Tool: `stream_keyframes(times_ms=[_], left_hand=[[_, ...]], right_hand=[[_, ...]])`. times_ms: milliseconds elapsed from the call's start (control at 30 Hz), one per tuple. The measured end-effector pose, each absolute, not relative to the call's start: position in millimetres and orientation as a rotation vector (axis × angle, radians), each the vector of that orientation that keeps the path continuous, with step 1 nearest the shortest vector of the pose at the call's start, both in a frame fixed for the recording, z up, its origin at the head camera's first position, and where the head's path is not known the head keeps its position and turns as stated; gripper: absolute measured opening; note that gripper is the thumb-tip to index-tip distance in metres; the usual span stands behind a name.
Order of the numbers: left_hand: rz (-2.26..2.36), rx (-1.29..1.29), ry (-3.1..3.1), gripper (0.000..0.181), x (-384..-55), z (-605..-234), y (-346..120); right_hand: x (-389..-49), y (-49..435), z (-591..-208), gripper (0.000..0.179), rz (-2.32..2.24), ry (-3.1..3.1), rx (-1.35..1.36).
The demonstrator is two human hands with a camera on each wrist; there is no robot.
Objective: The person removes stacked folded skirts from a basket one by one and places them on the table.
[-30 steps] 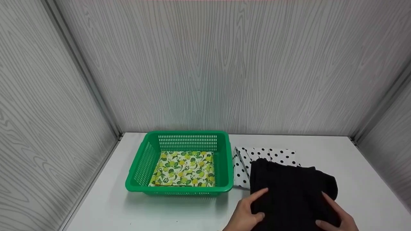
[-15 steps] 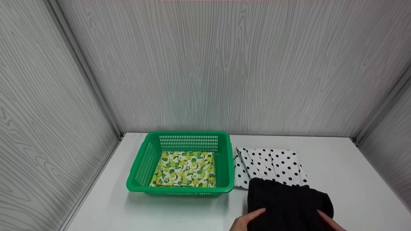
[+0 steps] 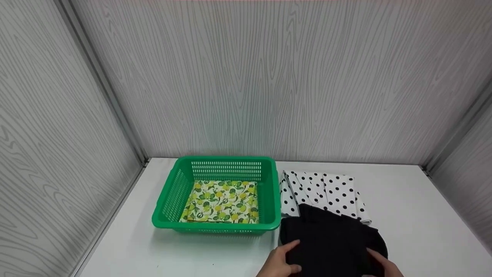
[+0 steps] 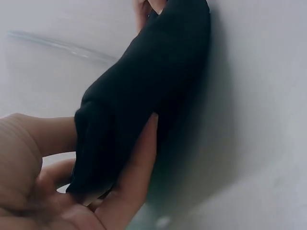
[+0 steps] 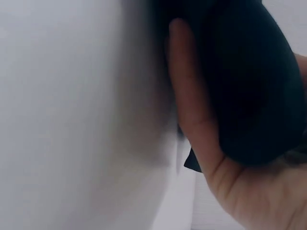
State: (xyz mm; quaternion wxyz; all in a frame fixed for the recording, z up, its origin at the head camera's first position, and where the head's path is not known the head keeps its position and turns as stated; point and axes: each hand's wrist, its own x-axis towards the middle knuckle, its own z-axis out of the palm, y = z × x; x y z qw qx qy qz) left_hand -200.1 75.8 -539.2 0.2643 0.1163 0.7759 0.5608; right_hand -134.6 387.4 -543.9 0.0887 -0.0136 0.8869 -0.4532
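A folded black cloth (image 3: 326, 242), perhaps a garment, is at the front right in the head view, with its far edge overlapping a white cloth with black dots (image 3: 340, 192). My left hand (image 3: 278, 261) grips its left side, and the left wrist view has the fingers and thumb on either side of the thick black fold (image 4: 148, 62). At the opposite side my right hand (image 3: 384, 265) holds the fabric. In the right wrist view a finger (image 5: 189, 91) lies along the black bundle (image 5: 254, 91); the far fingers are mostly hidden behind it.
Just left of the dotted cloth stands a green plastic basket (image 3: 157, 219) with a folded lemon-print cloth (image 3: 223, 202) inside. The white table (image 3: 192, 254) is bounded by grey wood-grain panels (image 3: 246, 77) at the back and sides.
The black cloth first comes toward me, then shifts left and slightly back, with both hands holding it. The dotted cloth has moved back slightly, and its front right corner now shows.
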Motion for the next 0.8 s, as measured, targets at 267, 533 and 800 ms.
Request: stream_keyframes(times_ms=[267,533,800], left_hand=[[1.471,0.305,2.145,0.063,-208,-545,75],[1.413,0.3,2.182,0.062,-208,-545,75],[1.125,0.452,2.3,0.042,-204,-503,40]], right_hand=[[-145,390,-546,0.077,-1.376,2.553,-0.058],[-142,389,-546,0.076,-1.386,2.568,-0.054],[-144,382,-504,0.066,-1.078,2.881,0.396]])
